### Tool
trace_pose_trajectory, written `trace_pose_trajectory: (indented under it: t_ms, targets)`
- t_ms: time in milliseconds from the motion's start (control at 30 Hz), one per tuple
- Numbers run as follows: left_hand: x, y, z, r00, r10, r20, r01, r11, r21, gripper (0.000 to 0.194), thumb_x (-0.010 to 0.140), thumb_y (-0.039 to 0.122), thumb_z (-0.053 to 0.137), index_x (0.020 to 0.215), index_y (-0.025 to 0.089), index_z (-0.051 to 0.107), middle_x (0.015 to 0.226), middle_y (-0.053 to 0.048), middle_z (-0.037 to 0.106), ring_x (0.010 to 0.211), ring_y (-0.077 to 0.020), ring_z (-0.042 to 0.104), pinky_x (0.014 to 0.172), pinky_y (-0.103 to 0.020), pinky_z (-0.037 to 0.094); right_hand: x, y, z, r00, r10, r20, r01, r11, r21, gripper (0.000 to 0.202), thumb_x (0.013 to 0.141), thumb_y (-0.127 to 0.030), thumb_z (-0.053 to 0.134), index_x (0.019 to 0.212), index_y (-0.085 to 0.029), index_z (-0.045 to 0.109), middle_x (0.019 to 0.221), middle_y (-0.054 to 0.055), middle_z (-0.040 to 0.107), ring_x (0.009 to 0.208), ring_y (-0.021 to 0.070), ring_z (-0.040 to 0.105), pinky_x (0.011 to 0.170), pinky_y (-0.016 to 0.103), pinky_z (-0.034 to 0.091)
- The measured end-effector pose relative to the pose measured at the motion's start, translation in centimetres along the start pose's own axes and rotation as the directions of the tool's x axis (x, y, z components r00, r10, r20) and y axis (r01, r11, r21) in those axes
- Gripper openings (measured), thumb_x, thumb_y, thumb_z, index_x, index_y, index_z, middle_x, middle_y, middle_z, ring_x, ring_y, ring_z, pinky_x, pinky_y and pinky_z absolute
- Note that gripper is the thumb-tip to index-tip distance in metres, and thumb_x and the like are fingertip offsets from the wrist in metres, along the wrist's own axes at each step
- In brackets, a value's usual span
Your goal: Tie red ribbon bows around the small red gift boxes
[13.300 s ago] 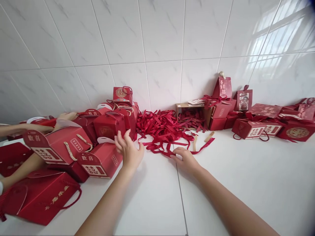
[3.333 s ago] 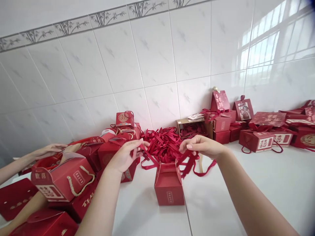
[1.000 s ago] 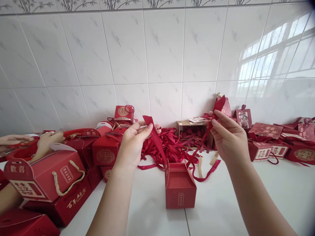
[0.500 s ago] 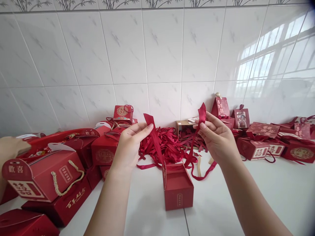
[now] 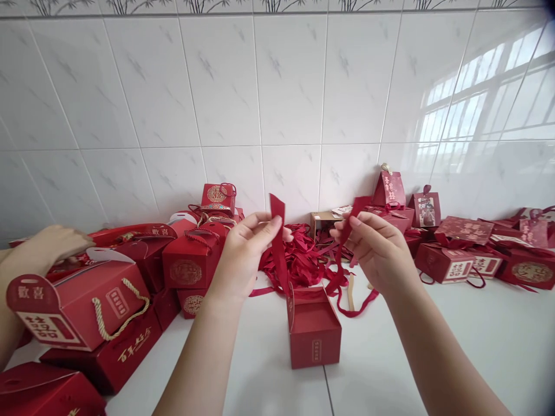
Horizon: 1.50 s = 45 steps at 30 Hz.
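Observation:
A small red gift box stands on the white table in front of me, its near top face sloping inward. From its top a red ribbon rises in two ends. Between thumb and fingers, my left hand pinches one end, whose tip sticks up above the thumb. The other end is pinched in my right hand, level with the left and a little to the right of the box. Both hands are above the box and do not touch it. How the ribbon passes through the box is hidden.
Behind the box lies a heap of red ribbons. Red boxes with rope handles stack at the left, where another person's hand reaches into a red tray. Finished-looking gift boxes line the right back, against the tiled wall.
My left hand has moved right, closer to my right hand, with its ribbon end. My right hand shifted slightly left and down. The other person's hand has moved right over the tray.

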State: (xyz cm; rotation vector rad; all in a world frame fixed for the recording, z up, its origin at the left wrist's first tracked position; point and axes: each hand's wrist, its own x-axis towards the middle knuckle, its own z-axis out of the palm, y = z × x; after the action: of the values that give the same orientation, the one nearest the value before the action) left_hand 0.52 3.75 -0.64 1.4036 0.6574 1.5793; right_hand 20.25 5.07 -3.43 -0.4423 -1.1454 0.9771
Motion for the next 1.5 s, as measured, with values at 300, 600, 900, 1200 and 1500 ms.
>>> trace_pose_trajectory:
  t_ms: [300, 600, 900, 1200, 1500]
  targets:
    - [-0.8, -0.9, 1.6, 0.988, -0.101, 0.118, 0.058, 0.945, 0.322, 0.033, 0.076, 0.028, 0.069, 0.089, 0.023, 0.039, 0.065, 0.004, 0.066, 0.063, -0.0143, 0.063, 0.063, -0.026, 0.050, -1.4, 0.6, 1.5, 0.905, 0.254, 0.342, -0.141, 0.936, -0.322, 0.019, 0.083, -0.037, 0.060, 0.085, -0.018, 0.062, 0.051, -0.007, 0.042, 0.044, 0.0061, 0.031, 0.040, 0.020, 0.023]
    - [-0.5, -0.7, 1.0, 0.967, -0.197, 0.161, 0.153, 0.956, 0.250, 0.028, 0.075, 0.017, 0.062, 0.099, 0.022, 0.047, 0.072, 0.003, 0.062, 0.067, -0.0127, 0.061, 0.064, -0.024, 0.046, -0.8, 1.0, 1.1, 0.925, 0.080, 0.370, 0.076, 0.919, -0.388, 0.027, 0.088, -0.041, 0.052, 0.094, -0.020, 0.068, 0.061, -0.001, 0.057, 0.054, 0.0120, 0.054, 0.051, 0.024, 0.044]
    - [0.0, -0.9, 0.5, 0.969, -0.202, 0.145, 0.188, 0.977, 0.105, 0.019, 0.076, 0.028, 0.065, 0.090, 0.021, 0.055, 0.066, 0.005, 0.056, 0.061, -0.0106, 0.052, 0.058, -0.022, 0.038, -0.3, 1.9, -0.1, 0.727, -0.306, 0.615, 0.686, 0.363, -0.631, 0.031, 0.092, -0.013, 0.041, 0.104, -0.027, 0.066, 0.100, 0.004, 0.070, 0.092, 0.0197, 0.062, 0.085, 0.039, 0.043]
    - [-1.3, -1.0, 0.5, 0.946, 0.325, 0.019, -0.270, 0.753, 0.599, 0.020, 0.075, 0.030, 0.064, 0.094, 0.026, 0.064, 0.071, 0.002, 0.063, 0.069, -0.0162, 0.057, 0.072, -0.024, 0.040, -0.5, 2.6, -1.3, 0.918, -0.314, 0.244, 0.394, 0.633, -0.666, 0.022, 0.088, -0.033, 0.050, 0.093, -0.022, 0.069, 0.094, 0.005, 0.070, 0.088, 0.0202, 0.064, 0.077, 0.031, 0.050]
    - [-6.1, -3.7, -10.8, 0.990, 0.016, -0.143, 0.119, 0.469, 0.875, 0.019, 0.054, 0.007, 0.059, 0.063, 0.024, 0.061, 0.052, 0.004, 0.046, 0.055, -0.0175, 0.046, 0.063, -0.028, 0.035, -7.1, 3.2, -13.7, 0.936, 0.053, -0.347, -0.350, 0.230, -0.908, 0.026, 0.076, -0.033, 0.051, 0.056, -0.019, 0.062, 0.062, 0.011, 0.066, 0.058, 0.0251, 0.059, 0.058, 0.036, 0.043]
